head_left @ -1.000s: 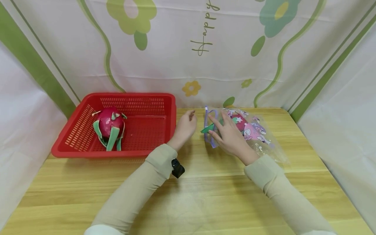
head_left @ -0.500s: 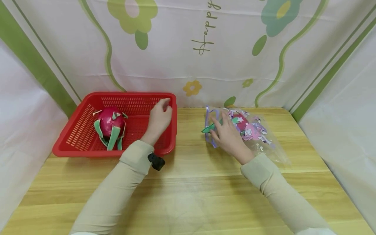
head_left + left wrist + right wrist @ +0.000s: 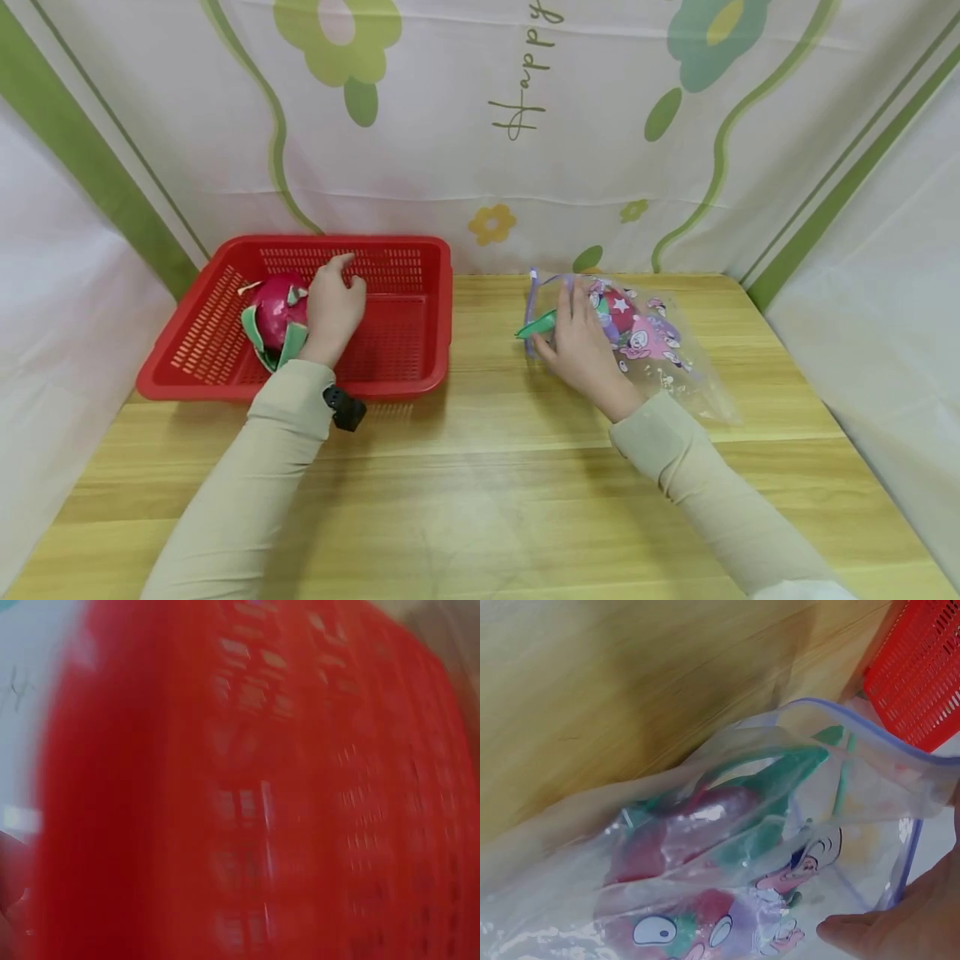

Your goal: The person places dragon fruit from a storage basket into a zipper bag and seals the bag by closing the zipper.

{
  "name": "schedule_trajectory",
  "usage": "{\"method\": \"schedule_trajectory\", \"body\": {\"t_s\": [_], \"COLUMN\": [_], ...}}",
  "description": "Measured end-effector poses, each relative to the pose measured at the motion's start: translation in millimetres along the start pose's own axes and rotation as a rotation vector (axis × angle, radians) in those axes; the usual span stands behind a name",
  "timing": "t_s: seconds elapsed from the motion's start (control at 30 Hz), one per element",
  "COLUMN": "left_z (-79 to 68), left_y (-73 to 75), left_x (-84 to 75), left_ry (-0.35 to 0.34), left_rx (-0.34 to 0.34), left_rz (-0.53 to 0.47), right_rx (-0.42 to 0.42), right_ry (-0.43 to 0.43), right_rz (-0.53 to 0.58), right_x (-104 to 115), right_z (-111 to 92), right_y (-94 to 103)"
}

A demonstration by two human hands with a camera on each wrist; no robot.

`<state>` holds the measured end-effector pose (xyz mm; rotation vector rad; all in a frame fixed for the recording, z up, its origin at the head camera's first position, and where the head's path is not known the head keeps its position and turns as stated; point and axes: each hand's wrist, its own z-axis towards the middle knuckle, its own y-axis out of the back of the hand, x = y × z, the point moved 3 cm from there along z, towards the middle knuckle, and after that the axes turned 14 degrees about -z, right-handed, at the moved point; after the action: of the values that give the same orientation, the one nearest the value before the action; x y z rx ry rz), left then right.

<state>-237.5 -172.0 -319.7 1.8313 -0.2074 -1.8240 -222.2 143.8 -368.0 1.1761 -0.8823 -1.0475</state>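
A red dragon fruit with green leaf tips (image 3: 276, 312) sits in the left part of a red plastic basket (image 3: 438, 333). My left hand (image 3: 335, 308) is over the basket, right beside the fruit and partly covering it; its thumb and forefinger stand apart. Blurred basket wall (image 3: 300, 787) fills the left wrist view. My right hand (image 3: 585, 346) lies with fairly straight fingers at the mouth of a clear cartoon-printed zip bag (image 3: 660, 350). Inside the bag is another red fruit with green leaves (image 3: 705, 825). Near the bag's mouth my right thumb (image 3: 855, 934) is extended.
A wooden table (image 3: 465, 500) carries the basket on the left and the bag on the right. A white flower-printed cloth (image 3: 450, 125) stands as a wall behind, with white cloth at both sides.
My left hand has moved left from between basket and bag to beside the dragon fruit. The right hand's fingers have drawn closer together, and the bag's mouth has shifted slightly.
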Motion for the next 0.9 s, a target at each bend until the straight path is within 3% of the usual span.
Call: {"method": "schedule_trajectory", "body": {"t_s": [0.4,0.6,0.9], "left_z": [7.3,6.5,2.5], "left_y": [49.1,61.3,63.9], "left_x": [36.4,54.9,79.6], "left_ry": [0.005,0.079,0.258], "left_rx": [-0.169,-0.101,0.019], "left_rz": [0.143,0.196,0.232], "right_rx": [0.022,-0.009,-0.020], "right_ry": [-0.034,-0.026,-0.030], "right_rz": [0.077,0.091,0.092], "right_x": [-4,-5,-8], "right_z": [-2,-3,-4], "right_y": [-5.7,-5.5,-4.3]}}
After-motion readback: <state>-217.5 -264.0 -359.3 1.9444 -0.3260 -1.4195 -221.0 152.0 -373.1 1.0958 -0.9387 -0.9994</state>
